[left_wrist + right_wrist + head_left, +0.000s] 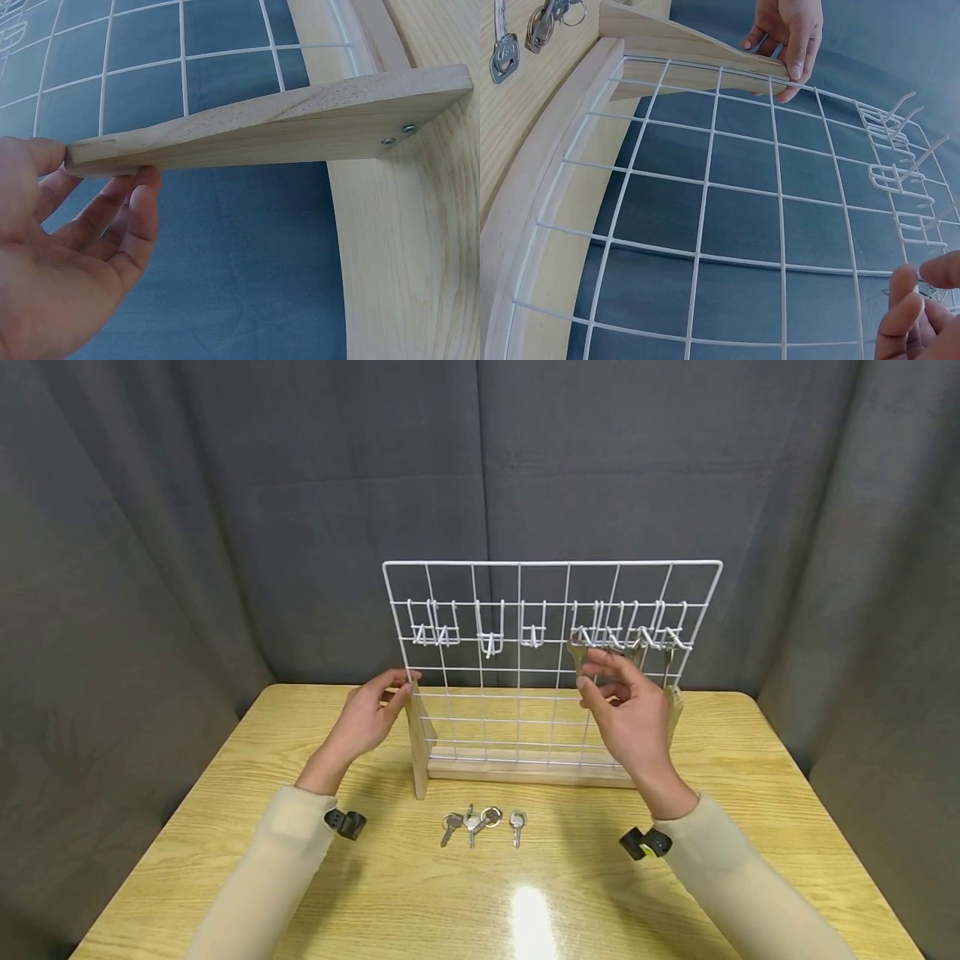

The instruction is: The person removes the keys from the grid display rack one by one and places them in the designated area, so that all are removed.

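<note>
A white wire grid rack stands on a wooden base, with several white hooks along its upper part. My left hand grips the upper end of the left wooden side support, thumb on one side and fingers on the other. At the right part of the rack, my right hand pinches a key between thumb and index finger. The key's head is up against a hook; whether it hangs there I cannot tell. More keys hang from hooks to its right, partly hidden by the hand.
In front of the rack, several loose keys lie on the wooden table, one with a ring. A single key lies just right of them. Grey curtains close in the back and both sides.
</note>
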Motion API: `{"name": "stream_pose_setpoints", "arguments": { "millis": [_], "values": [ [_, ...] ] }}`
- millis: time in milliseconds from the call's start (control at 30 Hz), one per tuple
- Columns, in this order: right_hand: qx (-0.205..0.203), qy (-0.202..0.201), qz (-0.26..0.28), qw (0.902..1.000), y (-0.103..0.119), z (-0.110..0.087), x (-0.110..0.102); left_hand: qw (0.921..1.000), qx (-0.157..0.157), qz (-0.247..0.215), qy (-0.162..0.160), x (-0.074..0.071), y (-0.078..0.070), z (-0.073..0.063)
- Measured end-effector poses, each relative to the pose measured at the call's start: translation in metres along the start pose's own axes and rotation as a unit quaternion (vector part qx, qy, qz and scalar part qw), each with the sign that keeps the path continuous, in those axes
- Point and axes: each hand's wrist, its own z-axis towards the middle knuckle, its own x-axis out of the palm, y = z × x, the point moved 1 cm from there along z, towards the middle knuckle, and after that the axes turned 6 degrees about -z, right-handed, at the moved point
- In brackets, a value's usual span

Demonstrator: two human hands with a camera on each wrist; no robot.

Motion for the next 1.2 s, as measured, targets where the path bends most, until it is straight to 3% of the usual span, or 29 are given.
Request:
{"name": "stream_pose_setpoints", "arguments": {
  "millis": [767,1200],
  "values": [
    [0.019,-0.013,-0.014,0.9996,0.005,0.01,0.01,1.0,0.003,-0.006,-0.003,0.0,0.001,0.001],
    [0.014,-0.031,0.02,0.9992,0.009,0.012,0.009,1.0,0.0,-0.007,-0.003,0.0,0.0,0.0]
  ]
}}
